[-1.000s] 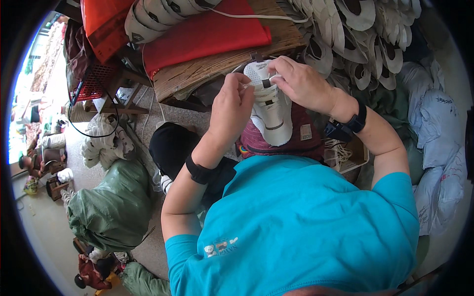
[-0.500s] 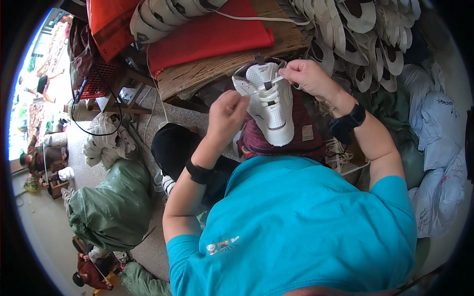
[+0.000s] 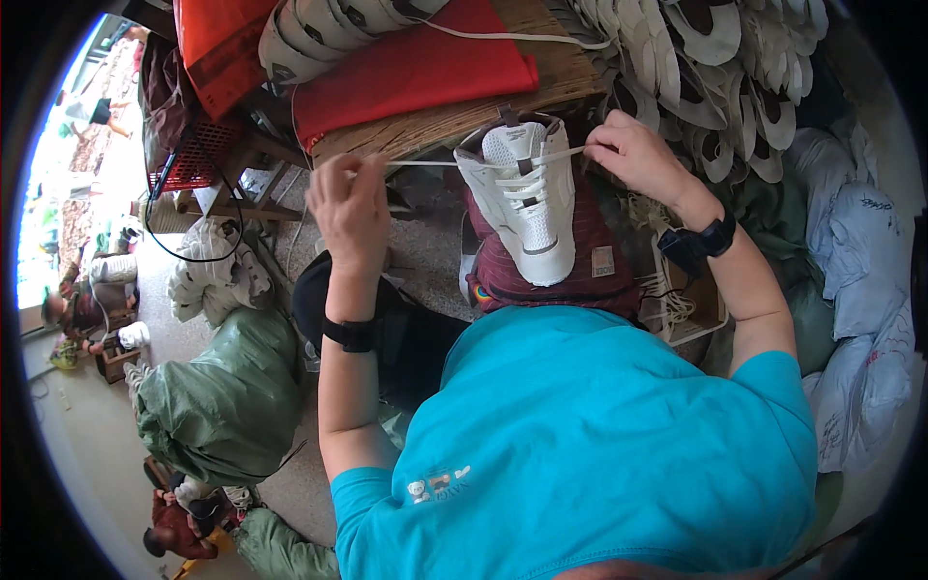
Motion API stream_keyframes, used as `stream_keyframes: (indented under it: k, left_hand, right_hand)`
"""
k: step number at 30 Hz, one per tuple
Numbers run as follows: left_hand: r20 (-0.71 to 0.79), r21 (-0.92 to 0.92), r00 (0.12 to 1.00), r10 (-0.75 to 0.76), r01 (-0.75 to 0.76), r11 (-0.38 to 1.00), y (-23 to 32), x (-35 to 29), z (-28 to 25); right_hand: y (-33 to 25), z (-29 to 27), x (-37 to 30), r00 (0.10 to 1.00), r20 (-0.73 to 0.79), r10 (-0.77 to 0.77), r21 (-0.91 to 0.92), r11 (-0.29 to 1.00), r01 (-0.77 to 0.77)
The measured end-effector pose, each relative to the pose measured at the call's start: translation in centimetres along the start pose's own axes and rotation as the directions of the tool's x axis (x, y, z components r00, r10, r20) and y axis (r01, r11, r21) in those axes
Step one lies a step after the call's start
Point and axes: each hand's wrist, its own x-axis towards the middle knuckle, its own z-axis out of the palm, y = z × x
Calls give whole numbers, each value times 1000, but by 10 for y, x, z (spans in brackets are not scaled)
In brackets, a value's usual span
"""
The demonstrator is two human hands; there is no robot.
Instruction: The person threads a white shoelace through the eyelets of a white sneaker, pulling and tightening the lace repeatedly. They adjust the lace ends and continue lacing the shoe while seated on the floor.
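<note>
A white shoe upper (image 3: 534,208) with dark trim lies across my lap on a maroon striped cloth (image 3: 503,280), its toe toward me. A white shoelace (image 3: 423,163) is threaded through its eyelets. My left hand (image 3: 350,208) is closed on one lace end, well out to the left of the shoe. My right hand (image 3: 633,159) pinches the other end, just right of the shoe's collar. Both lace ends are drawn out sideways, nearly straight, across the tongue.
Ahead stands a wooden bench (image 3: 570,72) with a red cloth (image 3: 416,87) and a row of nested white uppers (image 3: 324,39). More uppers (image 3: 715,58) hang at the far right. White sacks (image 3: 860,271) lie right, a green sack (image 3: 227,396) left. Loose laces (image 3: 672,304) fill a box.
My left hand has moved out left, away from the shoe, and my right hand slightly right. The lace between them has become long and taut. The shoe has stayed in place.
</note>
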Motion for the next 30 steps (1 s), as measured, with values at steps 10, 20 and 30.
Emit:
stream_keyframes:
  k: [10,20,30]
  left_hand:
    - [620,-775,614,-488,384,-501,45,18,17]
    - [619,-785,425,-661,301,-541,-102,-76,-24]
    - [428,-795,596,-680,606,30,-19,-39,-24]
  right_hand:
    - [-5,19,1,909,84,408,782,539,-314]
    - [165,-33,-81,713,81,697,915,-336,224]
    - [49,-16,-52,692,-40,721,937,268,-225]
